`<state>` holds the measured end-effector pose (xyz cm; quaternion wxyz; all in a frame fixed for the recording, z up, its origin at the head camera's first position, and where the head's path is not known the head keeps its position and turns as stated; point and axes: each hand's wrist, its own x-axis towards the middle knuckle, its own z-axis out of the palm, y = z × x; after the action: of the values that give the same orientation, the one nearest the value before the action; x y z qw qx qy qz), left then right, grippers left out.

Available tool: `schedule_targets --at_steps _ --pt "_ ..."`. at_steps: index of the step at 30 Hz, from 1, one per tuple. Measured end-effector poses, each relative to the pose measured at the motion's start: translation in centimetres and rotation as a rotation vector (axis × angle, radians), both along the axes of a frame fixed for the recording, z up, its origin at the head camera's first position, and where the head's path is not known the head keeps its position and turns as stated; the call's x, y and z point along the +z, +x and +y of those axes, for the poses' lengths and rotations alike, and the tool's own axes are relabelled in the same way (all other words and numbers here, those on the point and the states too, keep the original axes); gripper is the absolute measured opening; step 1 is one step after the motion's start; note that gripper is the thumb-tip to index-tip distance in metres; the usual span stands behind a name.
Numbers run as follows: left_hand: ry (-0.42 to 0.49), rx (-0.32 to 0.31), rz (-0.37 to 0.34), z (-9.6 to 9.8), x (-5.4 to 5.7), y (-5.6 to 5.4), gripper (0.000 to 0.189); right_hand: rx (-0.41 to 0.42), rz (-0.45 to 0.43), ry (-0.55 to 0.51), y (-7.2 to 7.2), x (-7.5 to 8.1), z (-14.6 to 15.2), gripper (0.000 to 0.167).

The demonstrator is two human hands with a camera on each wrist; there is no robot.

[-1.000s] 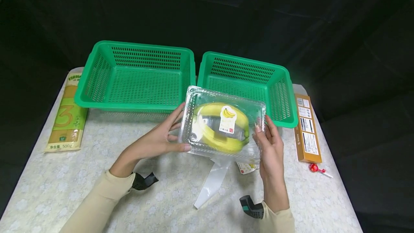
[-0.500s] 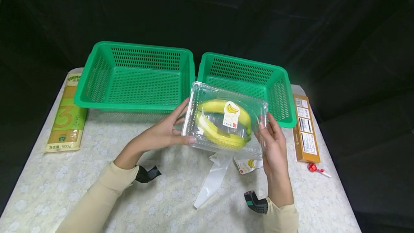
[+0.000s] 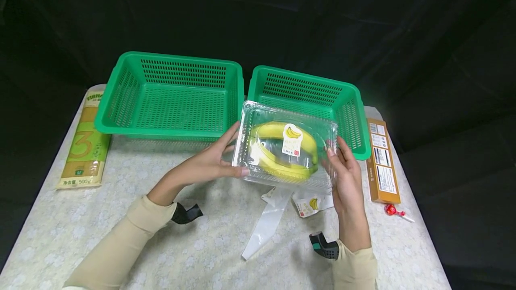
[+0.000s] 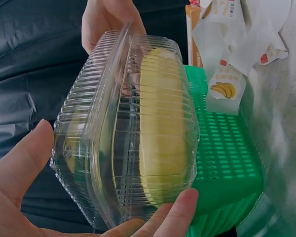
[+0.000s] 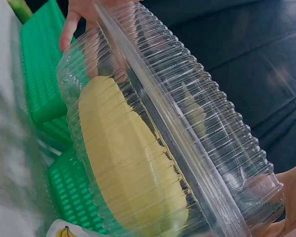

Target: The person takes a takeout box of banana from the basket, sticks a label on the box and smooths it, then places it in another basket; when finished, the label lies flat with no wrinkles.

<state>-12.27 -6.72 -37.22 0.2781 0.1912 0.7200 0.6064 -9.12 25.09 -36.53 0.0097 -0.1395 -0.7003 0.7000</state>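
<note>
A clear plastic clamshell box [image 3: 268,117] with yellow bananas [image 3: 282,170] inside is held up above the table, in front of the baskets. Its lid carries a white banana sticker [image 3: 291,139]. My left hand [image 3: 209,162] grips the box's left end, thumb on the near corner and fingers at the side. At the opposite end my right hand [image 3: 347,176] holds it, thumb on top and other fingers partly hidden. The left wrist view shows the ribbed walls of the box [image 4: 123,123] between thumb and fingers. The lid looks closed.
Two green baskets [image 3: 181,133] [image 3: 306,74] stand side by side at the back. A noodle pack [image 3: 83,140] lies left; an orange carton [image 3: 383,160] and a red lollipop [image 3: 390,210] lie right. Sticker backing paper [image 3: 266,223] and another banana sticker [image 3: 307,206] lie below the box.
Both hands have moved the box slightly right and a little up in the head view. More of the banana sticker on the table now shows. The grip has stayed the same.
</note>
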Motion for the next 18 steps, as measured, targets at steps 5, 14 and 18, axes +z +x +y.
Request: schedule_targets --at_steps 5,14,18 --pt "-0.012 0.004 -0.008 0.0 0.0 -0.4 0.112 -0.001 -0.004 0.007 -0.6 -0.1 0.0 0.062" --pt "-0.026 0.017 -0.015 0.1 0.2 -1.1 0.112 0.004 -0.002 0.029 -1.5 0.2 -0.1 0.064" --pt "-0.024 0.026 -0.022 0.2 0.2 -1.2 0.113 0.007 0.003 0.026 -1.7 0.1 0.0 0.064"
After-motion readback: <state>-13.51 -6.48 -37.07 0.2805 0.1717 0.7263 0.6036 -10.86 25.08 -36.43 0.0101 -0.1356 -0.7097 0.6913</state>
